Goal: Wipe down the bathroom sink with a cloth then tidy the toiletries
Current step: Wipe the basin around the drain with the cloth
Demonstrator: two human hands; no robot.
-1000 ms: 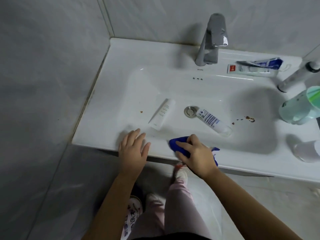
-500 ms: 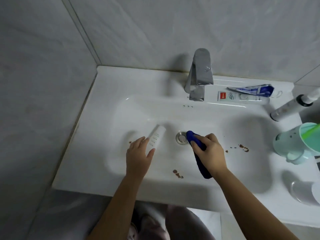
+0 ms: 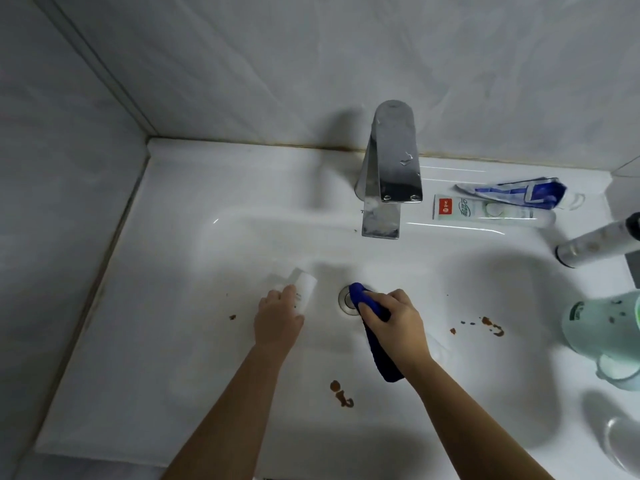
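Note:
A white sink [image 3: 194, 258] fills the view, with brown stains [image 3: 343, 396] near its front and more stains [image 3: 491, 327] at the right. My right hand [image 3: 394, 323] grips a blue cloth [image 3: 381, 362] in the basin, its tip over the drain [image 3: 346, 303]. My left hand [image 3: 277, 323] closes around a small white tube [image 3: 304, 285] lying left of the drain. A second tube that lay right of the drain is hidden under my right hand.
A chrome tap [image 3: 391, 168] stands at the back. Two toothpaste tubes [image 3: 491, 206] lie on the ledge to its right. A dark-capped bottle [image 3: 595, 240], a green cup [image 3: 602, 334] and a clear glass [image 3: 623, 445] crowd the right edge. Tiled walls close the left and back.
Both hands went from the sink's front rim into the basin. The right hand carried the cloth to the drain. The left hand reached the white tube and closed on it.

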